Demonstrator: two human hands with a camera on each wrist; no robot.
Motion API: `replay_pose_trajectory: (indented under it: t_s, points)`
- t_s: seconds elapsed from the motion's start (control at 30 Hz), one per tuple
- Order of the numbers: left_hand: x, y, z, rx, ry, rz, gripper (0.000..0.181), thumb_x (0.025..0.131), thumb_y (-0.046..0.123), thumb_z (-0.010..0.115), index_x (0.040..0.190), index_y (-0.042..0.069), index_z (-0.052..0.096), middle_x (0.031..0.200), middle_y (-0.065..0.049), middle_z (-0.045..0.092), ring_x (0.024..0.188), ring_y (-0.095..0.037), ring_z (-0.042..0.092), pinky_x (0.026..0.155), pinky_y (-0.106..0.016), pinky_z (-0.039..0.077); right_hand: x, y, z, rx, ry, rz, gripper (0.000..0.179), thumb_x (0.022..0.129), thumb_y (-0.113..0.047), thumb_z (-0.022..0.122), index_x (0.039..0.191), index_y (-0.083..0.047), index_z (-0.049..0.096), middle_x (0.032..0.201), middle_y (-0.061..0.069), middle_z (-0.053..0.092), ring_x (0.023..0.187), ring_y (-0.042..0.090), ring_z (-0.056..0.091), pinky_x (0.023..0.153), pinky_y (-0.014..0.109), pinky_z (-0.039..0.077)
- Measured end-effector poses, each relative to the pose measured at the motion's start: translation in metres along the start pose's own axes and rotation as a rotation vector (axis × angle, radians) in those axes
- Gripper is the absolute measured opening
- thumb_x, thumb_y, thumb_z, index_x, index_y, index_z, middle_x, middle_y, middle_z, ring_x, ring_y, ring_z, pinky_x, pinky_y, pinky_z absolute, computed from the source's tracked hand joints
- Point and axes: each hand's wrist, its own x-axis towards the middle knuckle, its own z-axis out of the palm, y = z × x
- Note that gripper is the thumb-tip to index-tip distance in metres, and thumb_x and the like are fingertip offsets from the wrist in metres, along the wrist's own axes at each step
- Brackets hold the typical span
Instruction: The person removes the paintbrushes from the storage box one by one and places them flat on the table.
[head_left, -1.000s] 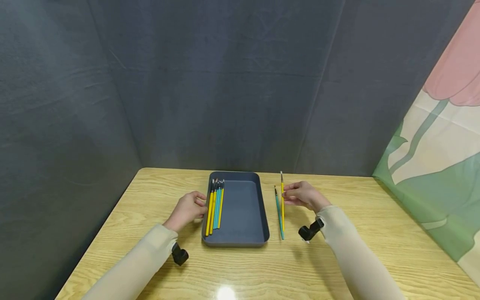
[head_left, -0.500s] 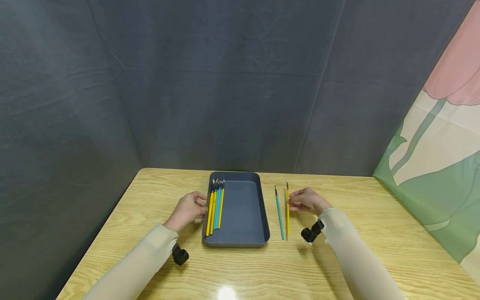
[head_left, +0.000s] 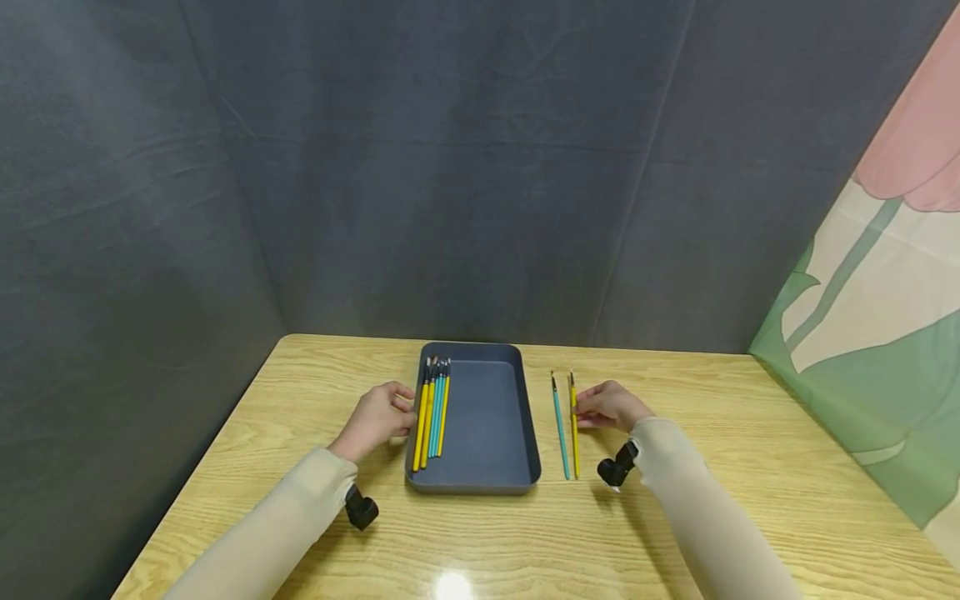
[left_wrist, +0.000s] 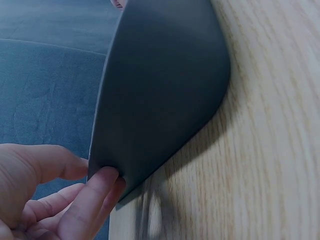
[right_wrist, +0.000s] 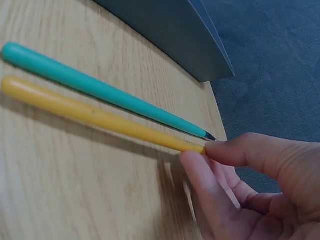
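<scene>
My right hand (head_left: 611,405) pinches a yellow paintbrush (right_wrist: 115,123) between thumb and fingertips near the bristle end. The brush lies low over the table, close to the right of a turquoise paintbrush (head_left: 561,433) and nearly parallel to it. On the other side, my left hand (head_left: 381,418) is at the left side of a dark grey rectangular tray (head_left: 487,483), with its thumb at the rim and a finger on the outer wall (left_wrist: 155,85). Several yellow and turquoise paintbrushes (head_left: 431,417) lie side by side along the tray's left, bristles pointing away.
The wooden table (head_left: 480,550) ends at a dark grey curtain (head_left: 465,167) behind the tray. A flower-patterned cloth (head_left: 885,350) hangs at the right. Black wrist cameras sit under both sleeves.
The yellow paintbrush in my right hand has moved slightly right, then toward me and down, ending lined up beside the turquoise one. My left hand and the tray stay in place.
</scene>
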Motion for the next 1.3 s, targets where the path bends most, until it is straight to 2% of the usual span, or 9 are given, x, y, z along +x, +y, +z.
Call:
replay_pose_trajectory:
  t_s: [0.4,0.77,1.3]
  points:
    - [-0.002,-0.002,-0.001,-0.002,-0.002,0.006,0.036,0.08,-0.002,0.066,0.115,-0.002,0.06,0.101,-0.017,0.064,0.075,-0.018,0.066,0.067,-0.03,0.061,0.007,-0.001,0.005,-0.074,0.048,0.033,0.03,0.09,0.006,0.06,0.116,0.015,0.05,0.078,0.007,0.065,0.063,0.011,0.066,0.064,0.025,0.061]
    - [-0.003,-0.001,0.0,-0.001,-0.003,0.008,0.035,0.08,-0.003,0.065,0.115,-0.002,0.06,0.1,-0.018,0.064,0.075,-0.02,0.066,0.066,-0.031,0.061,0.01,0.001,0.007,-0.072,0.046,0.053,0.025,0.088,0.009,0.06,0.111,0.013,0.051,0.074,0.006,0.063,0.059,0.009,0.064,0.061,0.023,0.06]
    - [-0.002,0.0,0.002,0.006,-0.006,0.001,0.035,0.081,-0.003,0.065,0.116,-0.001,0.06,0.101,-0.017,0.064,0.075,-0.019,0.066,0.068,-0.031,0.061,0.008,0.002,0.006,-0.062,0.033,0.054,0.028,0.089,0.007,0.059,0.114,0.014,0.05,0.076,0.007,0.064,0.059,0.009,0.064,0.06,0.023,0.06]
